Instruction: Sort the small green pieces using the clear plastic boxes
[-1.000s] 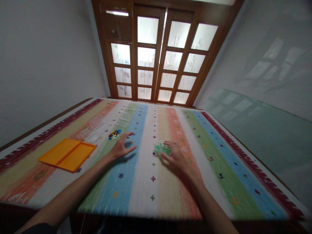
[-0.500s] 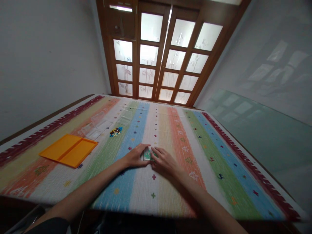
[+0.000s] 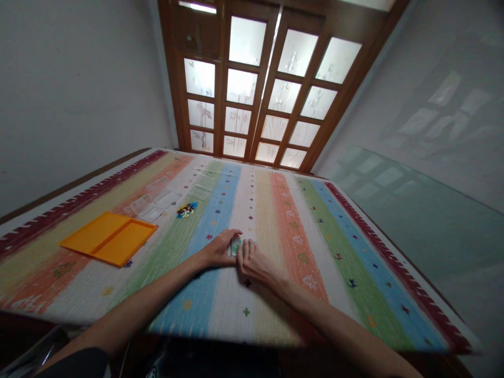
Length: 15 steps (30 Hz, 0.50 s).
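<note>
A small clear plastic box with green contents lies on the striped tablecloth in front of me, partly covered by my fingers. My left hand grips it from the left, thumb at the near side and forefinger at the far side. Over its right part, the fingers of my right hand are bent and pressed together; what lies under their tips is hidden. Farther left is a pile of small blue, yellow and dark pieces.
An orange tray with a divider lies at the left. Several clear plastic boxes and a clear lid-like piece are behind it. The striped tablecloth covers the table up to the wooden glass-paned doors.
My right hand has shifted left over the clear box, its fingers now covering more of the near right part. My left hand keeps its hold.
</note>
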Available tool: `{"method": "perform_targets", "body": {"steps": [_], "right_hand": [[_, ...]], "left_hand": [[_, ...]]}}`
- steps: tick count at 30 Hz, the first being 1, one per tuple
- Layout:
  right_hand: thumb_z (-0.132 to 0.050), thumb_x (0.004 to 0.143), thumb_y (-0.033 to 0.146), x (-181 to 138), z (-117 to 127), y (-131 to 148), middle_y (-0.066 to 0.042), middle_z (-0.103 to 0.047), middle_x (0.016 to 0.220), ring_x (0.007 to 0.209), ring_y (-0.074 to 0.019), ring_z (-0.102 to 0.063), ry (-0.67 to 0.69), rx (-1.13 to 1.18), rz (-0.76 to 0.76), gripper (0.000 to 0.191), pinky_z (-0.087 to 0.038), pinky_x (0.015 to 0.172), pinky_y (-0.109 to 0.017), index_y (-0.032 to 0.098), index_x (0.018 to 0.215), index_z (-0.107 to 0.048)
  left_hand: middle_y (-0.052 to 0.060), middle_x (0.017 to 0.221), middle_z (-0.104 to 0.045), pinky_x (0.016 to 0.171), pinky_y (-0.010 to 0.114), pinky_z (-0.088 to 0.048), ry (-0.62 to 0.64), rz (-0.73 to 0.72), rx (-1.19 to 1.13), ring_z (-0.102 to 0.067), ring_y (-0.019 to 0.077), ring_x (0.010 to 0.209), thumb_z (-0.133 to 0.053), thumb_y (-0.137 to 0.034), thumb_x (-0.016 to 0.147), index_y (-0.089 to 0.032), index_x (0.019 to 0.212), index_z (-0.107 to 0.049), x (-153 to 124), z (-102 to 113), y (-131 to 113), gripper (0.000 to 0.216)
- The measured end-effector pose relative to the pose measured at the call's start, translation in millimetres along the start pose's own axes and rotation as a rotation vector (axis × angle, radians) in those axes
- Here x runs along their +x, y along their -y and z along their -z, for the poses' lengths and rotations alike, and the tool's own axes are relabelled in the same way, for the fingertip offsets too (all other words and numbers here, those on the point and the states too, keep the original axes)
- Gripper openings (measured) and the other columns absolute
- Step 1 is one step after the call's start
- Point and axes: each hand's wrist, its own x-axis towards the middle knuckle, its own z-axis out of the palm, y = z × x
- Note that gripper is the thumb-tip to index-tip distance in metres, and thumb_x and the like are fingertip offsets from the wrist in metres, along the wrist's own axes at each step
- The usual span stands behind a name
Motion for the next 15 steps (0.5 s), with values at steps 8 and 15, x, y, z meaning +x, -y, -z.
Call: {"method": "perform_targets", "body": {"steps": [8,15], "right_hand": [[-0.041,0.094,0.003,-7,4,-14,-0.033,-0.066,0.121,0.106,-0.0329,-0.071,-0.022,0.075,0.063,0.041,-0.060,0.088,-0.046,-0.007,0.131,-0.056],[-0.049,0.098,0.011,-17,-7,-32,-0.028,-0.067,0.124,0.115,-0.0318,-0.067,-0.152,0.134,0.124,0.033,-0.059,0.090,-0.041,0.000,0.128,-0.060]], "left_hand": [[0.009,0.114,-0.063,0.094,0.041,-0.051,-0.044,0.033,-0.038,-0.063,0.0253,0.102,-0.075,-0.021,0.063,-0.020,0.127,-0.050,-1,-1,-2,0.068],[0.008,0.113,-0.065,0.093,0.039,-0.053,-0.057,0.064,-0.092,-0.065,0.0243,0.101,-0.078,-0.025,0.064,-0.021,0.132,-0.045,-4,-3,4,0.076]]}}
